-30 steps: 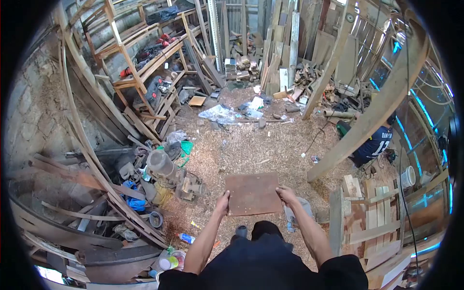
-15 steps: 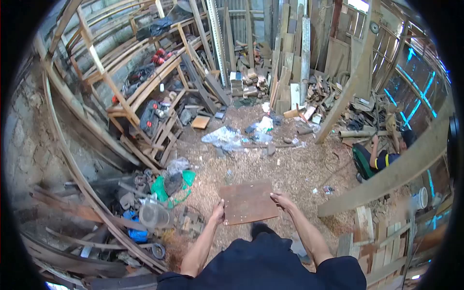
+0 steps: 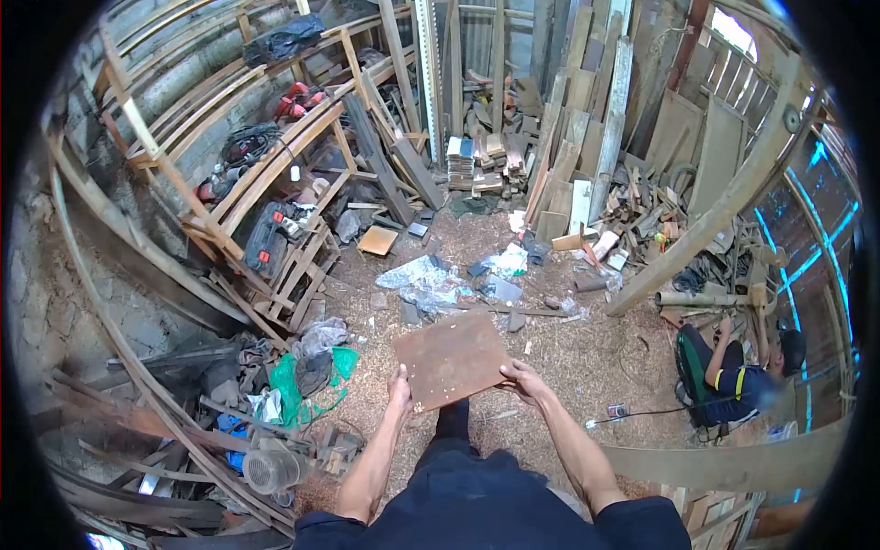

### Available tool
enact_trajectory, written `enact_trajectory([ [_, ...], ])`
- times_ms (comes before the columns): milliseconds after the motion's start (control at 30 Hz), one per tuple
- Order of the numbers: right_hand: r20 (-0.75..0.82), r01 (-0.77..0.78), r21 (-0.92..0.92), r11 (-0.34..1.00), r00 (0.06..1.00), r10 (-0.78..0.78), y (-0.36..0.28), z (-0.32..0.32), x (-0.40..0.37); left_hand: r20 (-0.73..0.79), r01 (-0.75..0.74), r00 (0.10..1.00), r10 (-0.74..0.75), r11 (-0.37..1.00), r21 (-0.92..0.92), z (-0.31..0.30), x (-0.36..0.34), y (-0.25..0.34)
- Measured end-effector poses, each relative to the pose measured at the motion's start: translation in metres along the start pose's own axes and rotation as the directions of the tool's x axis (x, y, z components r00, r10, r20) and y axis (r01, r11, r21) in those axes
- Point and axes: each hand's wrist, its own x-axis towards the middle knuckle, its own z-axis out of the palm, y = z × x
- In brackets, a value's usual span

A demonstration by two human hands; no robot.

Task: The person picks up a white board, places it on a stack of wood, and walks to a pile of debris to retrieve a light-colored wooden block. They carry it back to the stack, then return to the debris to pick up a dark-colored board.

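A flat reddish-brown wooden board [image 3: 451,359] is held out in front of my body, slightly tilted, with small light specks along its near edge. My left hand [image 3: 401,390] grips its left edge near the lower corner, thumb on top. At the lower right corner my right hand [image 3: 522,379] is closed on the board, thumb over the edge. The undersides of both hands' grips are hidden by the board. One dark-clad leg [image 3: 454,423] shows below the board, above the shavings on the floor.
Plastic sheeting [image 3: 423,282] lies on the floor ahead. A wooden rack [image 3: 266,174] with red tools stands left, green cloth [image 3: 286,383] below it. A slanted post [image 3: 697,240] is at right, beyond it a seated person [image 3: 744,385]. Scrap wood [image 3: 646,206] is piled behind.
The board has shifted slightly left and up in view and is turned a little, still in both hands. A leg now shows below it. The camera view has moved, revealing more of the seated person.
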Motion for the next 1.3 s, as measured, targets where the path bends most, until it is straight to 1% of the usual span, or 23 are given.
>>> enact_trajectory([
  [67, -0.013, -0.023, 0.036, 0.999, 1.000, 0.024, -0.022, -0.001, 0.023, 0.033, 0.005, 0.999, -0.006, 1.000, 0.025, 0.019, 0.026, 0.007],
  [133, -0.032, 0.021, 0.067, 0.998, 0.999, -0.018, -0.049, -0.010, 0.062, 0.128, 0.185, 0.977, -0.168, 0.973, -0.139, 0.045, 0.068, 0.026],
  [167, -0.027, 0.026, 0.063, 0.998, 0.999, -0.025, -0.065, -0.013, 0.079, 0.212, 0.224, 0.959, -0.191, 0.964, -0.146, 0.047, 0.096, 0.027],
  [200, -0.023, 0.033, 0.054, 0.998, 0.999, -0.032, -0.078, -0.018, 0.097, 0.217, 0.217, 0.959, -0.181, 0.964, -0.153, 0.058, 0.115, 0.039],
  [267, -0.001, 0.004, 0.072, 0.997, 1.000, -0.004, -0.107, -0.027, 0.130, 0.256, 0.210, 0.944, -0.210, 0.977, 0.029, 0.077, 0.147, 0.066],
  [333, 0.035, 0.006, 0.002, 1.000, 0.999, -0.006, -0.142, -0.032, 0.166, 0.248, 0.236, 0.942, -0.225, 0.972, -0.015, 0.097, 0.177, 0.099],
  [400, 0.044, 0.008, 0.027, 1.000, 0.999, -0.009, -0.164, -0.039, 0.200, 0.224, 0.283, 0.938, -0.265, 0.958, -0.053, 0.114, 0.195, 0.124],
  [433, 0.107, -0.019, -0.011, 1.000, 0.994, 0.020, -0.175, -0.044, 0.218, 0.269, 0.266, 0.934, -0.237, 0.961, -0.077, 0.129, 0.201, 0.137],
  [467, 0.092, -0.013, 0.026, 1.000, 0.996, 0.011, -0.184, -0.040, 0.230, 0.307, 0.254, 0.928, -0.213, 0.962, -0.100, 0.137, 0.205, 0.145],
  [500, 0.038, -0.014, 0.070, 0.997, 0.999, 0.011, -0.183, -0.042, 0.244, 0.230, 0.258, 0.940, -0.254, 0.966, 0.015, 0.138, 0.220, 0.146],
  [533, -0.008, 0.000, 0.107, 0.994, 1.000, 0.001, -0.188, -0.041, 0.263, 0.220, 0.250, 0.944, -0.245, 0.968, 0.007, 0.141, 0.235, 0.146],
  [600, -0.025, -0.004, 0.154, 0.988, 1.000, 0.008, -0.198, -0.036, 0.298, 0.157, 0.174, 0.975, -0.157, 0.979, -0.102, 0.148, 0.257, 0.149],
  [733, -0.028, -0.044, 0.323, 0.946, 0.998, 0.056, -0.214, -0.019, 0.353, 0.097, 0.142, 0.987, -0.127, 0.976, -0.164, 0.156, 0.295, 0.147],
  [800, 0.038, -0.070, 0.250, 0.966, 0.997, 0.063, -0.217, -0.015, 0.385, 0.060, 0.082, 0.996, -0.073, 0.983, -0.163, 0.169, 0.313, 0.150],
  [867, 0.004, -0.147, 0.206, 0.967, 0.989, 0.150, -0.224, -0.006, 0.419, -0.012, 0.139, 0.988, -0.151, 0.938, -0.319, 0.193, 0.323, 0.164],
  [900, 0.022, -0.069, 0.211, 0.975, 0.998, 0.066, -0.230, -0.005, 0.437, -0.018, 0.148, 0.987, -0.160, 0.943, -0.298, 0.201, 0.333, 0.170],
  [933, 0.042, -0.076, 0.199, 0.977, 0.997, 0.069, -0.236, -0.010, 0.461, -0.029, 0.129, 0.989, -0.144, 0.942, -0.309, 0.203, 0.355, 0.168],
  [1000, 0.073, -0.033, -0.006, 0.999, 0.997, 0.033, -0.254, -0.015, 0.500, -0.052, 0.050, 0.997, -0.064, 0.973, -0.224, 0.208, 0.394, 0.163],
  [1100, 0.107, -0.068, -0.023, 0.997, 0.992, 0.070, -0.298, -0.021, 0.545, -0.090, -0.005, 0.996, -0.014, 0.977, -0.214, 0.235, 0.430, 0.174],
  [1133, 0.124, -0.087, -0.066, 0.994, 0.988, 0.094, -0.318, -0.020, 0.563, -0.084, -0.030, 0.996, 0.012, 0.976, -0.215, 0.245, 0.447, 0.182],
  [1200, 0.152, -0.061, -0.059, 0.996, 0.986, 0.069, -0.347, -0.023, 0.597, -0.066, -0.028, 0.998, 0.005, 0.936, -0.351, 0.251, 0.471, 0.186],
  [1267, 0.252, -0.197, -0.090, 0.976, 0.944, 0.214, -0.365, -0.033, 0.625, -0.050, 0.032, 0.997, -0.060, 0.896, -0.442, 0.251, 0.482, 0.192],
  [1300, 0.313, -0.191, -0.022, 0.981, 0.931, 0.188, -0.368, -0.032, 0.639, 0.029, 0.081, 0.997, -0.076, 0.875, -0.477, 0.250, 0.485, 0.195],
])
